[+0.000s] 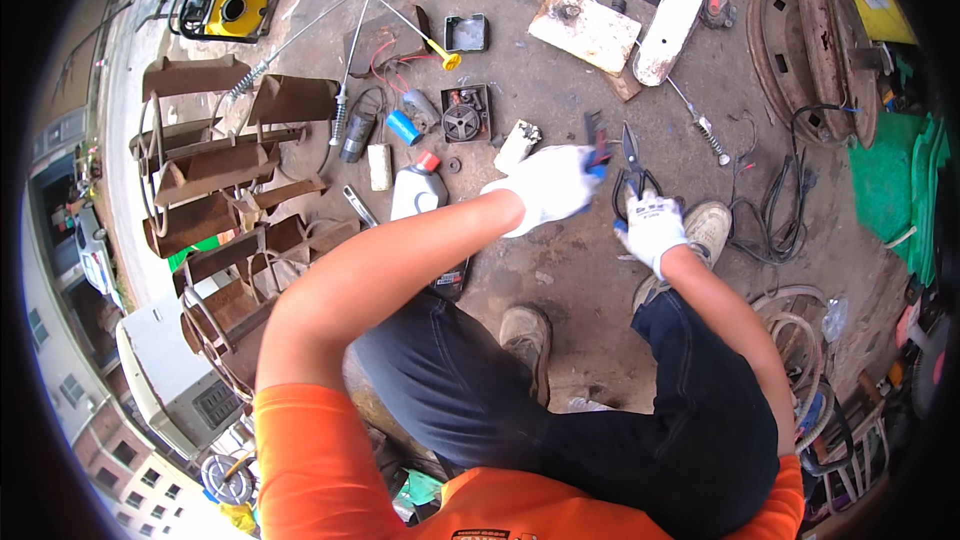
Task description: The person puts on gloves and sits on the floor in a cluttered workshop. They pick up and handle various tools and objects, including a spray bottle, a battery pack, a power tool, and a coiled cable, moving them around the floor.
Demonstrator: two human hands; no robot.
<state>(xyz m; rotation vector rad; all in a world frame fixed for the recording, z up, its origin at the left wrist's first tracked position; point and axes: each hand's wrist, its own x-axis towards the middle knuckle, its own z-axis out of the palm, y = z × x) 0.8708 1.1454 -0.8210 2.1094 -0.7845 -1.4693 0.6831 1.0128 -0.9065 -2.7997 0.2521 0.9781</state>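
My left hand, in a white work glove with blue on the fingers, is closed around a dark tool with a red part. Motion blur hides the exact kind of tool. To its right, my right hand, gloved alike, has its fingers on the black loop handles of a pair of shears. The blades point away from me and lie together. Whether the shears are lifted off the ground cannot be told. Just beyond my left hand lies a white cylindrical part with a dark end.
A grey bottle with a red cap stands at left, near a tray of metal parts and a blue cylinder. Rusty metal frames crowd the left. Rusty wheel rims and black cable are at right.
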